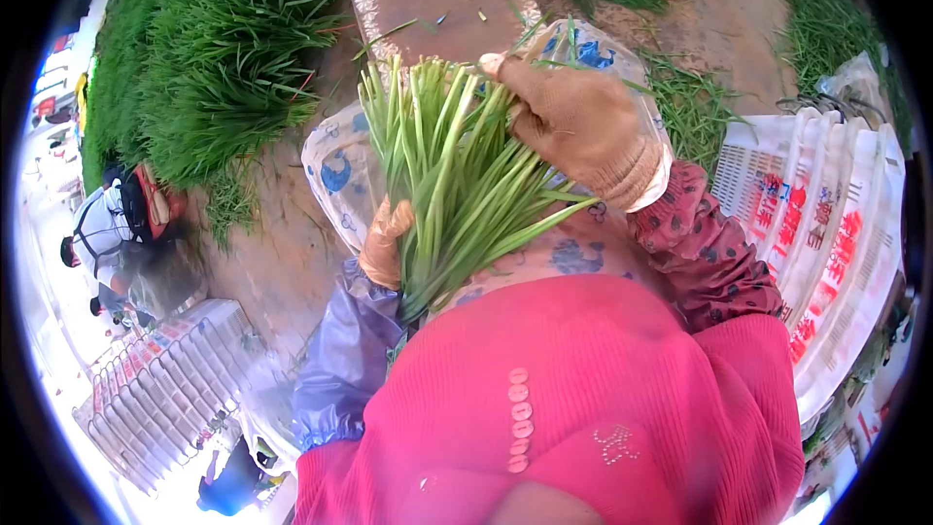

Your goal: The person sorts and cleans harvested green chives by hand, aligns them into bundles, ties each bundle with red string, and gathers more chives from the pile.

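Note:
A loose bunch of green chives with pale stem ends is held upright over my lap, the cut ends pointing away from me. My left hand, in a thin tan glove, is wrapped round the lower left side of the bunch, with its thumb showing. On the upper right side, my right hand in a brown knitted glove has its fingers curled against the stems. A bare fingertip pokes out of that glove near the pale ends. Some leaves fan out to the right below this hand. The right palm is hidden.
Beyond the bunch stands a low board with leaf scraps on it. A big heap of chives lies at the left, more at the top. White plastic crates are stacked at right, others at lower left. A person bends at far left.

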Demonstrator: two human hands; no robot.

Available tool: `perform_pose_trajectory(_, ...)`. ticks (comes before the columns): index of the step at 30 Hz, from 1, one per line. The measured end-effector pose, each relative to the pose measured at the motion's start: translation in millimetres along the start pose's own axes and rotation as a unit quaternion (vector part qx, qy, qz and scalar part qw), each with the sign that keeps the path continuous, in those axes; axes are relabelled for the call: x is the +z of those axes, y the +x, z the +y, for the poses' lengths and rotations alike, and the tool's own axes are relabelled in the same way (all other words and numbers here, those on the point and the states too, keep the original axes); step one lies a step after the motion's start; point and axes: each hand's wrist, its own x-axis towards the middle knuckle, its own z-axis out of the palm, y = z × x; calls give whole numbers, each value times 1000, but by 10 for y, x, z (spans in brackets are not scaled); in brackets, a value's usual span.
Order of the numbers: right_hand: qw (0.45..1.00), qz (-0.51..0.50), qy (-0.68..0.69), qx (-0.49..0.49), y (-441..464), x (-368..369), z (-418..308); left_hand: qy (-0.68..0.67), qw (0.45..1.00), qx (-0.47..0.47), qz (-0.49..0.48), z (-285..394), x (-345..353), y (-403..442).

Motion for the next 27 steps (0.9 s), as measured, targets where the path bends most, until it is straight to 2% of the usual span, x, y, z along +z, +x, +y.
perform_pose_trajectory(2, 999, 27, -34, -2, -5, 9, 2, 54, 997, 49, 2, 0, 152, -29)
perform_pose_trajectory(5, 998, 59, 14, 24, -38, -11, 117, 70, 997, 30, -11, 12, 112, -12)
perform_pose_trajectory(7, 983, 76, 153, 66, -57, -69, 183, 74, 997, 28, -20, 8, 96, 15)
perform_pose_trajectory(9, 977, 83, 175, 85, -111, -149, 345, 79, 996, 25, -28, 9, 114, 14)
perform_pose_trajectory(11, 960, 171, 190, 115, -128, -336, 509, 103, 994, 44, -12, 28, 198, 4)
perform_pose_trajectory(13, 962, 191, 107, 161, -221, -635, 774, 101, 994, 45, -9, 39, 168, -5)
perform_pose_trajectory(15, 932, 91, -78, 341, -335, -972, 1047, 98, 994, 50, -5, 49, 164, -26)
perform_pose_trajectory(16, 934, 88, -78, 337, -350, -1057, 1086, 103, 993, 51, -7, 58, 195, -49)
perform_pose_trajectory(17, 897, -39, -250, 363, -384, -1129, 1097, 110, 993, 51, -10, 64, 212, -61)
perform_pose_trajectory(18, 816, -162, -411, 373, -392, -1171, 1081, 121, 991, 54, -23, 63, 179, -49)
perform_pose_trajectory(19, 816, -160, -412, 372, -373, -1142, 1049, 120, 991, 57, -24, 30, 140, -16)
perform_pose_trajectory(20, 919, -81, -225, 314, -346, -1047, 982, 145, 987, 59, -26, -16, 90, 10)
perform_pose_trajectory(21, 970, 3, -23, 240, -313, -939, 866, 161, 985, 58, -28, -25, 85, 9)
perform_pose_trajectory(22, 967, -16, 129, 221, -201, -865, 599, 176, 982, 56, -29, -31, 82, 9)
perform_pose_trajectory(23, 940, -33, 278, 194, -49, -781, 328, 161, 985, 50, -31, -17, 105, 1)
perform_pose_trajectory(25, 968, -79, 238, 9, 184, -578, 181, 148, 988, 43, -32, 45, 248, -31)
perform_pose_trajectory(27, 968, -100, 201, -113, 429, -172, 179, 123, 989, 42, -65, 143, 522, -83)
